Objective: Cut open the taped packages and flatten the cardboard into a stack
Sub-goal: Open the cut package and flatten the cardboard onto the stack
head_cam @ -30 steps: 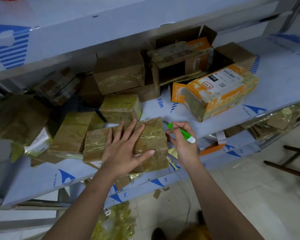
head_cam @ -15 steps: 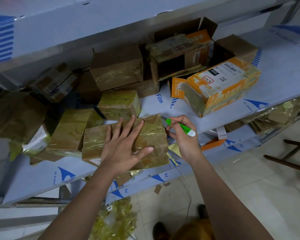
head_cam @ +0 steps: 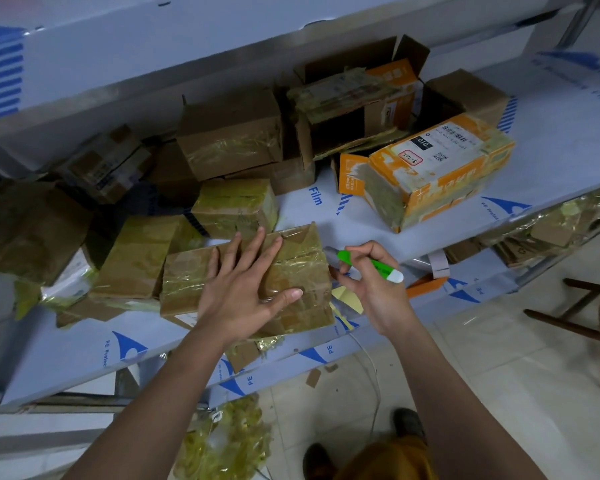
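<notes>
A brown cardboard package [head_cam: 184, 282] wrapped in yellowish tape lies near the front edge of the shelf [head_cam: 66, 348]. My left hand [head_cam: 243, 289] presses flat on its top, fingers spread. My right hand [head_cam: 371, 289] grips a green and white utility knife [head_cam: 371, 265] just right of the package. The knife's blade end points at the package's upper right edge. Several more taped packages lie behind and to the left, such as a small one [head_cam: 234, 206] and a flat one [head_cam: 136, 258].
An orange and white box [head_cam: 440, 171] lies on its side at the right. Opened brown boxes [head_cam: 347, 109] stand at the back under an upper shelf. Flattened cardboard [head_cam: 534, 237] lies on a lower shelf at right. Tape scraps [head_cam: 229, 441] sit below; a wooden stool [head_cam: 589, 306] stands at the right.
Little has changed: my left hand stays flat on the package, and my right hand keeps the knife at the package's right edge. The view shifted slightly.
</notes>
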The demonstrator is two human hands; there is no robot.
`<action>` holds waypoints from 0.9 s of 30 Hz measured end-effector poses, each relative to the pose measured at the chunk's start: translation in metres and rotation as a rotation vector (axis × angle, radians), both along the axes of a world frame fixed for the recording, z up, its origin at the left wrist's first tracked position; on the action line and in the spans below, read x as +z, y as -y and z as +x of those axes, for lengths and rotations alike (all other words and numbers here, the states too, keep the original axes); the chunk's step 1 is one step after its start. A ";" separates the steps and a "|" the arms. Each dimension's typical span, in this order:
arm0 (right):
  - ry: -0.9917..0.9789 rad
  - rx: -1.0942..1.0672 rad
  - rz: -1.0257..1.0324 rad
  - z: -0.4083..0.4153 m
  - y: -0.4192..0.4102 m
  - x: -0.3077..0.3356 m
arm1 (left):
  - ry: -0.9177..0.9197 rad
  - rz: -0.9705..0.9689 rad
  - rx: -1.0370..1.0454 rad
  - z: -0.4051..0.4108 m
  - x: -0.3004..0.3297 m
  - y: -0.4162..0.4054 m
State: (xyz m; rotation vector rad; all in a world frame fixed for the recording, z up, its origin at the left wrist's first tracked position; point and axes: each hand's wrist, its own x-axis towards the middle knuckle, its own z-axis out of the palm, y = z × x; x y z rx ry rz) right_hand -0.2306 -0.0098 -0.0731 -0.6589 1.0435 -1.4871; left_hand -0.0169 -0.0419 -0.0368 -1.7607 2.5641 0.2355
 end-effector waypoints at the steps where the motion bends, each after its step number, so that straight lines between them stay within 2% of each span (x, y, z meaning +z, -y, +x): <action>1: -0.010 0.006 -0.004 -0.001 0.000 0.000 | -0.004 -0.002 0.000 0.000 0.000 0.000; 8: -0.022 -0.012 -0.013 0.008 -0.007 -0.002 | -0.001 0.000 0.004 0.000 0.000 -0.001; 14: -0.094 0.070 0.015 0.003 -0.010 -0.009 | -0.009 0.006 0.006 0.001 -0.001 0.000; 19: 0.046 0.105 0.016 0.005 -0.030 -0.012 | -0.031 0.018 0.007 0.001 -0.002 0.001; 22: 0.185 -0.084 0.016 -0.003 -0.031 -0.011 | -0.039 0.027 0.016 0.001 -0.001 0.002; 24: 0.021 -0.232 0.033 -0.015 -0.024 -0.010 | -0.077 0.044 0.018 0.002 0.000 0.002; 27: -0.510 -0.249 -0.036 -0.029 -0.006 -0.012 | -0.162 0.088 0.026 0.004 0.002 0.002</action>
